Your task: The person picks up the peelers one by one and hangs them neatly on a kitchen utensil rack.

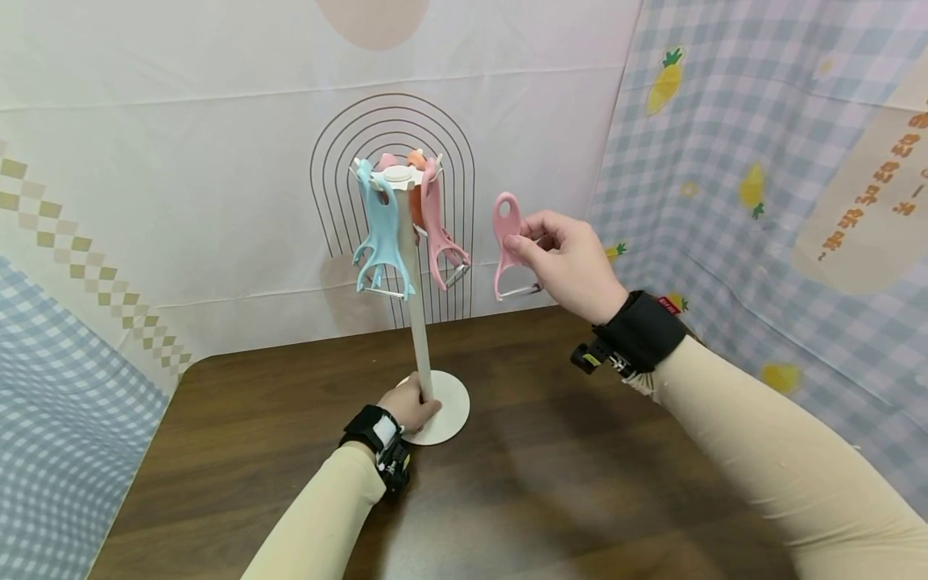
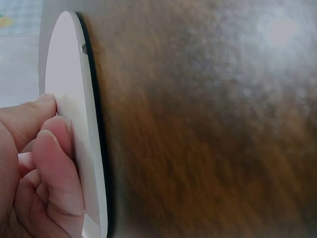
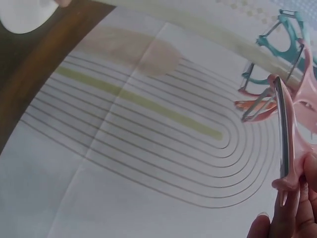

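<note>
A white stand with a round base point(image 1: 453, 411) and an upright pole point(image 1: 419, 342) stands on the table. Low on the pole, just above the base, my left hand point(image 1: 408, 405) grips it with curled fingers; the left wrist view shows that hand close over the base point(image 2: 67, 64). To the right of the stand's top, my right hand point(image 1: 576, 262) pinches a pink peeler point(image 1: 511, 229) by its handle, blade end down, apart from the stand. Light-blue peelers point(image 1: 389, 234), a pink peeler point(image 1: 432, 213) and an orange peeler point(image 1: 416, 208) hang from the top hooks, partly overlapping.
The stand is on a dark wooden table point(image 1: 290, 451). Behind it hangs a white cloth point(image 1: 217, 225) with printed arches. Checked blue cloths hang at the left point(image 1: 51, 419) and the right point(image 1: 725, 242).
</note>
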### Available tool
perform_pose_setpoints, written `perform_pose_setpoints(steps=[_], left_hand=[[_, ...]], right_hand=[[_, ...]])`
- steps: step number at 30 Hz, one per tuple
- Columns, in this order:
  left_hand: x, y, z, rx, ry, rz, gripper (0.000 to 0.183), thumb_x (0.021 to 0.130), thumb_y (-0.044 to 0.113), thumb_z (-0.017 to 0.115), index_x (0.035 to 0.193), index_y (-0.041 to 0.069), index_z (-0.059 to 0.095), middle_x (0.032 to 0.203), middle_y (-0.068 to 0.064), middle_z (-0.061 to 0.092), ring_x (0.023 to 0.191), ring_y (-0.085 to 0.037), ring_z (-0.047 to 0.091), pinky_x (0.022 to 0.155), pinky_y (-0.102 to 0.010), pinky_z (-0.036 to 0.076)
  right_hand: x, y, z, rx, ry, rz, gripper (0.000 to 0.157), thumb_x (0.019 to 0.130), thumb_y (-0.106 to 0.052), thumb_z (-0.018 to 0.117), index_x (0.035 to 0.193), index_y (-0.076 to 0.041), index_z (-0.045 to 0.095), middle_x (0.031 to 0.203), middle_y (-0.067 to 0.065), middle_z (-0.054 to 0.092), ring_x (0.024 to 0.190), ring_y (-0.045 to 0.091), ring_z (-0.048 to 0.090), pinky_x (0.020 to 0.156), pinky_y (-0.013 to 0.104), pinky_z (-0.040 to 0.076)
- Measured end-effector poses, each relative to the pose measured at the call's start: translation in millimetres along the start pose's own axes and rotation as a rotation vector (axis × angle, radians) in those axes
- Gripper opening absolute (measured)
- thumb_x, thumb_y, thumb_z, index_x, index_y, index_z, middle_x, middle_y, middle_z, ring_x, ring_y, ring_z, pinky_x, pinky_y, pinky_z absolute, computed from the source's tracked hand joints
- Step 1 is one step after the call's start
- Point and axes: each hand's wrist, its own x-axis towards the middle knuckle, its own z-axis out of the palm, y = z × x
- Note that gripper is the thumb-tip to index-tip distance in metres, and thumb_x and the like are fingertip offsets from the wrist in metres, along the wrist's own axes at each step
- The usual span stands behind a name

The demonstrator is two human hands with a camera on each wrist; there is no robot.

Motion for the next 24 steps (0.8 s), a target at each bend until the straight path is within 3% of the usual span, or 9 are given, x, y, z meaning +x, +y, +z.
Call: perform_pose_setpoints(steps=[12,18,24], left_hand=[[-1.6,3.2,-0.9,-0.004,-0.011,-0.027,0.036,0.094,0.024,0.064,0.117,0.001,0.047,0.072,-0.006,0.054,0.053,-0.015,0.053,0.052,-0.030,0.042],[-0.4,0.2,0.1,-0.022,-0.017,-0.025,0.038,0.095,0.024,0.064,0.119,0.000,0.046,0.073,-0.007,0.055,0.053,-0.016,0.053,0.051,-0.031,0.042],[0.8,-0.5,1.1,-0.012,-0.020,-0.033,0.038,0.094,0.024,0.064,0.119,0.001,0.046,0.076,-0.007,0.054,0.054,-0.016,0.054,0.052,-0.031,0.043]], right_hand=[[7,-30,8.6,0.121,-0.013,-0.077,0.015,0.093,-0.025,0.067,0.099,-0.011,0.067,0.078,0.004,0.063,0.058,0.021,0.051,0.050,0.031,0.041],[9,-56,12.2,0.178,-0.042,-0.099,0.014,0.094,-0.016,0.065,0.102,-0.005,0.066,0.080,0.009,0.064,0.057,0.022,0.049,0.051,0.030,0.041],[17,-59,21.1,0.190,-0.060,-0.093,0.016,0.092,-0.023,0.068,0.101,-0.009,0.068,0.080,0.003,0.065,0.057,0.023,0.051,0.049,0.032,0.041]])
